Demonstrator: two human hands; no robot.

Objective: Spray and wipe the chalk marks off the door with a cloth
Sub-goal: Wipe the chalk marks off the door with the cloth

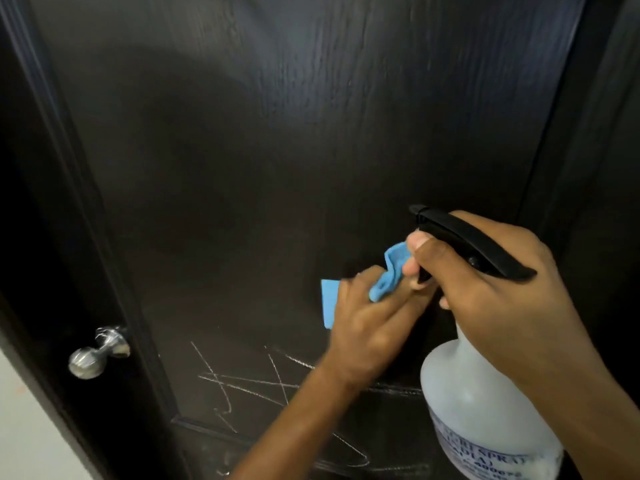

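Note:
A dark wood-grain door (294, 140) fills the view. White chalk marks (242, 382) scrawl across its lower panel. My left hand (367, 327) presses a blue cloth (388, 275) flat against the door just above the marks, fingers stretched over it. My right hand (491, 282) grips the neck of a translucent spray bottle (485, 410) with a black trigger head (464, 237). Its nozzle points at the door, just right of the cloth, and fingers curl round the trigger.
A shiny metal door knob (98, 353) sticks out at the lower left beside the door edge. A pale wall (24, 427) shows at the bottom left. The dark door frame (595, 168) runs down the right side.

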